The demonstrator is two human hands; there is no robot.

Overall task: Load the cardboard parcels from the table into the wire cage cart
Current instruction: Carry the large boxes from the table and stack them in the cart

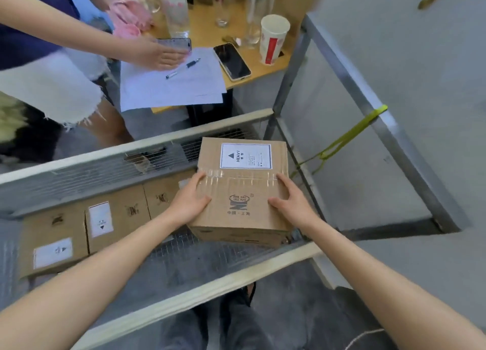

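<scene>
A cardboard parcel (240, 181) with a white HEAVY label and clear tape is inside the wire cage cart (181, 299), at its right end. My left hand (190, 201) grips the parcel's left side, thumb on top. At the right side my right hand (292, 201) grips it the same way. Several more parcels (105, 218) stand in a row along the cart's far side on the left. I cannot tell whether the held parcel rests on the cart floor.
Beyond the cart is a wooden table (263, 60) with papers (171, 81), a pen, two phones, a paper cup (273, 39) and bottles. Another person (52, 60) stands at the left, a hand on the papers. A green strap (349, 136) hangs on the metal frame at right.
</scene>
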